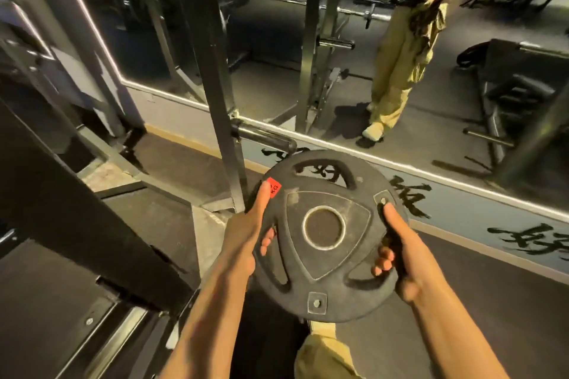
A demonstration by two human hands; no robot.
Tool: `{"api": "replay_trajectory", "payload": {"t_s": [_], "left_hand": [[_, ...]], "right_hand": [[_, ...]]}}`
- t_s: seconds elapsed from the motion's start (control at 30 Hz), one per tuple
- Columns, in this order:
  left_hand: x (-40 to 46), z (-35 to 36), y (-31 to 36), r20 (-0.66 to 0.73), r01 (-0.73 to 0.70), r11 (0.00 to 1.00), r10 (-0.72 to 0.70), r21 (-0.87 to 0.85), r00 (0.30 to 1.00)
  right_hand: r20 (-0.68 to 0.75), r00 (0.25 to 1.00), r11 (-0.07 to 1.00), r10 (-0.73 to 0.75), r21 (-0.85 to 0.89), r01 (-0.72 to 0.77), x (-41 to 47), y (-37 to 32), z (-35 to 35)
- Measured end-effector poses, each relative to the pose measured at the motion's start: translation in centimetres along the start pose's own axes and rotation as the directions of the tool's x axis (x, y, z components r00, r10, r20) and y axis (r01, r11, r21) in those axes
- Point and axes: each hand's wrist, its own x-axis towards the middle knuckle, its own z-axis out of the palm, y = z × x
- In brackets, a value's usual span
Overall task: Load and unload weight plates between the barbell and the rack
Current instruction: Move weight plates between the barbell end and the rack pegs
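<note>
A black round weight plate (326, 258) with a steel-ringed centre hole, three grip slots and a red kg sticker is held flat in front of me. My left hand (246, 231) grips its left edge, thumb on top by the sticker and fingers through the left slot. My right hand (400, 252) grips the right edge, thumb on top and fingers curled through the right slot. A chrome storage peg (264, 136) sticks out from the dark rack upright (215, 77) just beyond the plate.
A wall mirror (338, 40) ahead reflects a person holding the plate, the rack and a barbell. A large black machine frame (77, 209) fills the left side. Dark rubber floor (508, 301) lies to the right. My trouser leg (323, 357) shows at the bottom.
</note>
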Motion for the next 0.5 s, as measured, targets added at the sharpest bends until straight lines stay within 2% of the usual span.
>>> {"api": "replay_trajectory", "payload": {"t_s": [0.1,0.23,0.4,0.5], "left_hand": [[4.4,1.8,1.2,-0.065,-0.007,0.998,0.011,0.064,0.998],[9.7,4.9,2.6,-0.122,0.101,0.994,-0.105,-0.036,0.987],[15.6,7.2,4.5,-0.245,0.129,0.983,-0.158,-0.129,0.957],[17.8,7.5,6.5,-0.268,0.123,0.979,-0.164,-0.162,0.949]], "right_hand": [[0.029,0.996,0.996,0.087,-0.020,-0.086,7.0,-1.8,0.3],[0.000,0.976,0.975,0.218,-0.053,-0.217,15.4,-4.7,0.5],[-0.040,0.958,0.954,0.284,-0.085,-0.286,23.8,-8.2,2.5],[-0.093,0.947,0.946,0.306,-0.077,-0.313,27.1,-9.2,4.1]]}}
